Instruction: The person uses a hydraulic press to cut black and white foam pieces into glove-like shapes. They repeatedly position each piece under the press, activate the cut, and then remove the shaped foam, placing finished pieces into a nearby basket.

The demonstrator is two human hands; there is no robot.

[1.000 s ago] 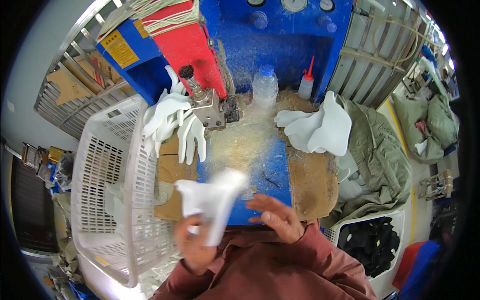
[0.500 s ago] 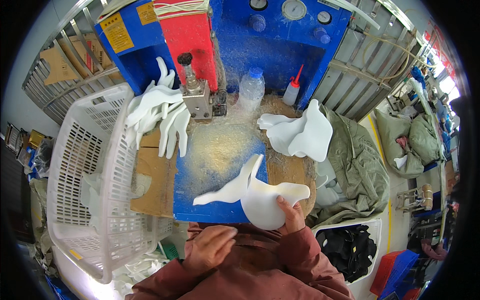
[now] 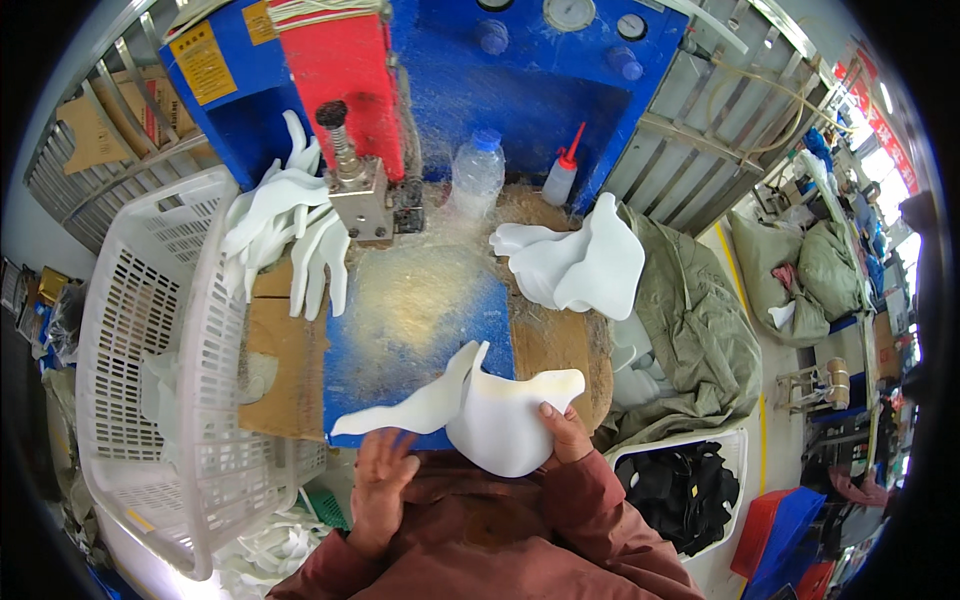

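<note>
My right hand (image 3: 570, 432) grips the right edge of a curved white moulded piece (image 3: 505, 425), thumb on top, at the front of the blue work plate (image 3: 345, 340). A pale yellowish strip runs along its upper rim. A longer, narrow white arm (image 3: 410, 405) stretches left from that piece; whether the two are one part I cannot tell. Just below this arm is my left hand (image 3: 385, 480), fingers spread and slightly blurred, holding nothing. Pale dust (image 3: 410, 300) covers the plate's middle.
White pieces are piled at left (image 3: 285, 225) and right (image 3: 580, 260). A red machine arm with a metal block (image 3: 358, 205) stands behind. Around are a plastic bottle (image 3: 477, 175), red-tipped squeeze bottle (image 3: 562, 175), white basket (image 3: 205, 400), green cloth (image 3: 700, 330) and tub of black pieces (image 3: 690, 490).
My left hand has opened and moved up and left toward the narrow white arm. My right hand has lowered the white piece slightly. The whole view has shifted a little.
</note>
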